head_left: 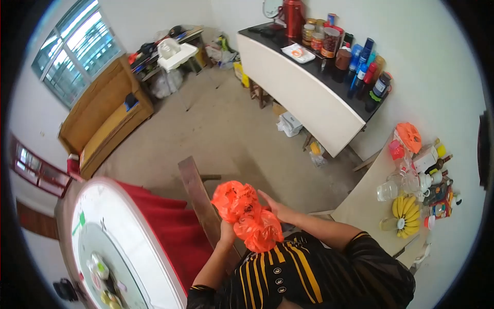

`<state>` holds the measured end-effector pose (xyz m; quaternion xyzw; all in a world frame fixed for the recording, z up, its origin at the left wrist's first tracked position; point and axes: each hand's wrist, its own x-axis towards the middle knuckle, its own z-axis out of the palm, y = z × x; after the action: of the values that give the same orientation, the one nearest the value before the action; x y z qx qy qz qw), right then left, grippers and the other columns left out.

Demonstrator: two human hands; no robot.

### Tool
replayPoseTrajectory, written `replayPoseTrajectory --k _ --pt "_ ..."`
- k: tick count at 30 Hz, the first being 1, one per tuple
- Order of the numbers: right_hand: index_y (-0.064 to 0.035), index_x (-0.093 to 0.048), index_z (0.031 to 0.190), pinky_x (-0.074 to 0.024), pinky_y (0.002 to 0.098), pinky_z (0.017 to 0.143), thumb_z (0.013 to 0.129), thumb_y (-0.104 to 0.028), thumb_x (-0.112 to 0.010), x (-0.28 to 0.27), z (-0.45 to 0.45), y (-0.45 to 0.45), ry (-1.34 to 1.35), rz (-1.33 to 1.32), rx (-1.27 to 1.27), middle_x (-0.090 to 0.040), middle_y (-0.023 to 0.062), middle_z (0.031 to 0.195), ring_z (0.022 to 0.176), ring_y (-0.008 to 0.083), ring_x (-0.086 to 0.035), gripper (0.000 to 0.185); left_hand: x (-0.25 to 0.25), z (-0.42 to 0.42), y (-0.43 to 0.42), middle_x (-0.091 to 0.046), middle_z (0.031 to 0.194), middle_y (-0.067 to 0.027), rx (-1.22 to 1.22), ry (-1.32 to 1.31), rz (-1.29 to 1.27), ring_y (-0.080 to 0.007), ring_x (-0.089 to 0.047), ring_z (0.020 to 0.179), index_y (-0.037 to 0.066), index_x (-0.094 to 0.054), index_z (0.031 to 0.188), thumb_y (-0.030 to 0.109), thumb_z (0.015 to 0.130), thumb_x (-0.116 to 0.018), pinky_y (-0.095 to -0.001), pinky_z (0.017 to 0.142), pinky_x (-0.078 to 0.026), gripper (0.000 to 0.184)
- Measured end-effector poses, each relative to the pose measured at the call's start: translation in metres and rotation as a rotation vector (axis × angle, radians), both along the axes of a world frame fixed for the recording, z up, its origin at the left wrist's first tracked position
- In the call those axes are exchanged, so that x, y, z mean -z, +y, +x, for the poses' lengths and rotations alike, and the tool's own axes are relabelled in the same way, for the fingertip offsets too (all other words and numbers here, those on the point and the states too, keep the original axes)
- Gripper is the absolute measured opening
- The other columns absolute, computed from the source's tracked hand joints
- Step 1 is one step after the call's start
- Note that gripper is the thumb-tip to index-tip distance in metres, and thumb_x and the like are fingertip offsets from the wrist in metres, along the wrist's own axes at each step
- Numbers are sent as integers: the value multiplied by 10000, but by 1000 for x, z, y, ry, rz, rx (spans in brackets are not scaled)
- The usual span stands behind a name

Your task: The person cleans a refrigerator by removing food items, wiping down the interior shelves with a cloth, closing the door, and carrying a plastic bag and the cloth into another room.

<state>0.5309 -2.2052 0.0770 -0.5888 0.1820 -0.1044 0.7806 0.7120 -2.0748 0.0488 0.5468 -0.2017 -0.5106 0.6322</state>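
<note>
A crumpled orange-red plastic bag (247, 213) is in front of my chest, between my two hands. My left hand (227, 232) is at the bag's lower left side, its fingers mostly hidden behind the plastic. On the other side, my right hand (275, 208) has its fingers stretched up along the bag's right edge, thumb and fingers apart. What the bag contains, if anything, cannot be made out.
A round white table (128, 232) with a red cloth stands at left, beside a wooden bench (198, 198). Bananas (406, 216) and bottles lie on a right-hand counter (360, 206). Farther back are a black-topped counter (329, 77), a brown sofa (105, 113) and a high chair (177, 55).
</note>
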Motion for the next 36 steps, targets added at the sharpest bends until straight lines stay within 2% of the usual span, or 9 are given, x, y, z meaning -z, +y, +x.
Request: replayPoseTrajectory --k 2,4,8,16,19,22,26,31,36 --pt "-92 -24 1370 -292 307 973 764 -239 -651 22 27 -22 -159 -296 113 -394 135 1289 1155 219 -394 885 17 22 -29 -512 1114 -66 244 58 -41 -196 -505 984 35 -476 1133 204 817 -509 -319 835 -420 360" --pt "-86 -124 1353 -318 308 949 766 -244 -647 25 43 -56 -41 -372 50 -447 131 1239 1103 209 -440 802 -11 23 -62 -480 1166 -85 684 -1115 -171 -210 -463 1054 58 -471 1143 209 784 -566 -328 879 -388 402" --pt "-48 -460 1179 -389 317 860 774 -276 -621 88 72 -121 44 -26 -135 -582 119 1061 953 187 -540 492 4 50 -130 -457 1202 -102 752 -269 36 -241 -408 1135 72 -447 1178 228 777 -596 -344 947 -334 456" --pt "-38 -553 1045 -413 324 802 802 -308 -573 24 127 -290 114 -257 -38 -608 139 972 899 187 -562 364 3 110 -272 -457 1194 -108 390 -59 103 -199 -438 1101 45 -430 1198 222 810 -564 -326 916 -365 447" --pt "-68 -488 1157 -408 283 862 836 -201 -552 30 152 -358 94 -232 18 -539 26 1088 974 111 -488 354 -17 121 -308 -418 1230 -135 100 152 101 -210 -406 1139 21 -333 1267 229 825 -544 -343 920 -357 532" --pt "-60 -470 1162 -434 292 847 857 -205 -513 36 188 -406 -95 409 244 -531 50 1101 979 129 -507 341 -35 147 -327 -328 1312 -138 -82 -49 10 -224 -387 1161 52 -160 1342 270 812 -564 -371 935 -333 702" --pt "-39 -469 1161 -421 319 857 839 -198 -540 43 242 -447 -70 552 223 -533 67 1095 960 155 -516 366 -59 176 -375 -245 1347 -133 138 -678 73 -250 -266 1235 90 -76 1365 188 704 -682 -406 945 -318 901" --pt "-24 -469 1168 -425 292 864 870 -168 -478 3 333 -484 29 277 -222 -516 63 1140 1014 150 -505 331 -44 263 -446 -570 979 -65 221 -550 -59 -186 -548 886 35 -537 1022 150 712 -670 -327 782 -456 356" --pt "-48 -449 1214 -393 270 876 847 -219 -518 -36 424 -550 2 331 -451 -522 29 1126 1002 124 -494 411 -80 364 -531 -565 991 -62 111 -257 -109 -174 -547 886 34 -532 1029 142 732 -648 -317 770 -462 337"
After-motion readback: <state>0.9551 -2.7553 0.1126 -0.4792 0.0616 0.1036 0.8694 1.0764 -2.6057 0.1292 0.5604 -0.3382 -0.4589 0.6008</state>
